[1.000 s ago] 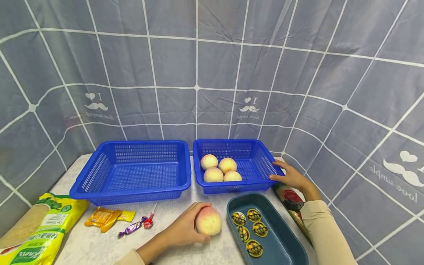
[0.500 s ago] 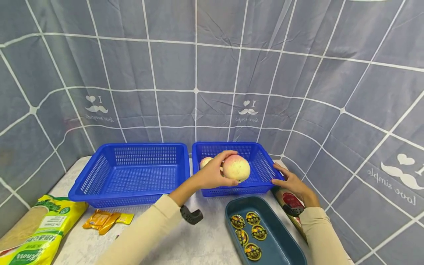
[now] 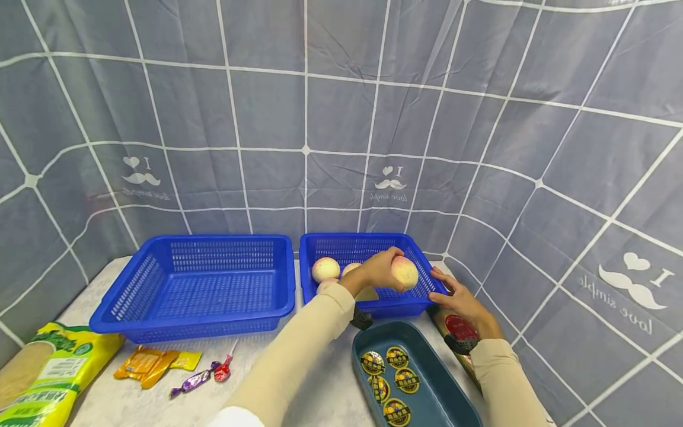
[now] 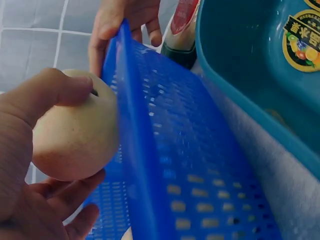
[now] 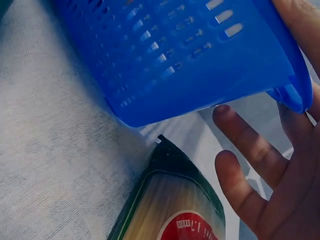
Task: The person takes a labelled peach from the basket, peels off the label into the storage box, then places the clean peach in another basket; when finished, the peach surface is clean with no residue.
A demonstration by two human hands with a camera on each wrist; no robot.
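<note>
Holding: peach (image 3: 404, 272) cupped in left hand (image 3: 380, 270), over right basket (image 3: 421, 303).
Right hand (image 3: 458, 297): fingers relaxed, steadying basket's corner.
Handling: judged light, soft, easily bruised; best cradled round its middle.

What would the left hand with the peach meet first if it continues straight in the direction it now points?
Probably the right wall of the blue basket: the left hand holds the peach just inside it. The right hand steadies that wall from outside. Depth is unclear.
</note>
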